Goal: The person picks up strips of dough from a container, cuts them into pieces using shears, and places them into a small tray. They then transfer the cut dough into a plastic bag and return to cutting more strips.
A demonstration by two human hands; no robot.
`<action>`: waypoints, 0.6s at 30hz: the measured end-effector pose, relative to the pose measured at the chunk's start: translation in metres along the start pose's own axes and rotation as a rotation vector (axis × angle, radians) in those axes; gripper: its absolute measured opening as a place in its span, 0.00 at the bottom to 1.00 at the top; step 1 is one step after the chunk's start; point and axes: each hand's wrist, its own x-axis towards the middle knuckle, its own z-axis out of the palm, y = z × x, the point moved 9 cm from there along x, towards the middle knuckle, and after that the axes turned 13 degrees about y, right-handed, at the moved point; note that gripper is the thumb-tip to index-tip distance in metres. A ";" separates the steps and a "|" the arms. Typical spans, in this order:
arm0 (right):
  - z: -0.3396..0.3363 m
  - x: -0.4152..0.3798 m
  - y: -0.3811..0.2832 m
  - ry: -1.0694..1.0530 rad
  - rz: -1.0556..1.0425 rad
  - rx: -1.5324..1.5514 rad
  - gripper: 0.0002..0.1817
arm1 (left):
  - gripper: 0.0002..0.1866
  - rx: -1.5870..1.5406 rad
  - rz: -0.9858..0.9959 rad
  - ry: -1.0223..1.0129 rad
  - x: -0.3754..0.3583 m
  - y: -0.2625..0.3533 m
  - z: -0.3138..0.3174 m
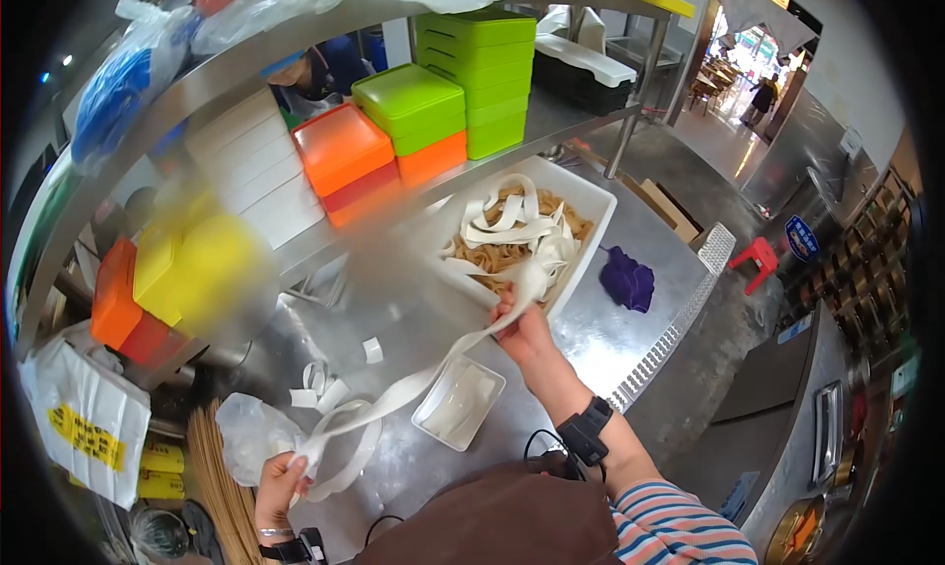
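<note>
Left hand (281,484): fingers pinch white strip (423,380), 7 o'clock.
Right hand (524,331): fingers pinch it too, by white tub (594,235).
Strip: runs between hands.
Table (589,346): shiny metal, purple cloth (627,279) at 3 o'clock.
Doorway (726,122): bright, 2 o'clock.

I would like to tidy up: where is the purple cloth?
In the head view, the purple cloth lies on the metal table, right of the large white tub.
</note>
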 end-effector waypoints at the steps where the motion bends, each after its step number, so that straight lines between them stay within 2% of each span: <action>1: -0.001 0.003 0.000 -0.050 0.006 0.028 0.09 | 0.12 -0.001 -0.007 0.011 0.002 -0.010 -0.013; 3: 0.008 -0.001 0.008 -0.229 0.078 0.067 0.13 | 0.12 0.061 -0.010 0.113 0.007 -0.028 -0.035; 4: 0.007 -0.003 0.016 -0.226 0.091 0.060 0.13 | 0.12 0.059 -0.021 0.124 0.009 -0.036 -0.032; 6: 0.005 -0.020 0.047 -0.066 0.114 -0.173 0.17 | 0.13 0.069 0.001 0.169 0.007 -0.033 -0.017; 8: -0.006 -0.016 0.075 -0.086 0.225 -0.154 0.22 | 0.13 -0.031 0.059 0.143 0.012 -0.028 -0.004; 10: 0.004 -0.037 0.099 -0.229 0.372 -0.155 0.21 | 0.13 -0.299 0.091 0.070 -0.004 0.013 0.010; 12: 0.012 -0.053 0.110 -0.228 0.390 -0.264 0.18 | 0.13 -0.458 0.217 -0.007 -0.021 0.050 0.011; 14: 0.024 -0.070 0.123 -0.240 0.406 -0.364 0.16 | 0.14 -0.405 0.205 0.023 -0.034 0.072 0.006; 16: 0.041 -0.081 0.129 -0.339 0.282 -0.714 0.11 | 0.14 -0.351 0.216 0.019 -0.035 0.095 0.006; 18: 0.060 -0.093 0.139 -0.435 0.330 -0.729 0.10 | 0.16 -0.295 0.263 -0.039 -0.032 0.114 0.012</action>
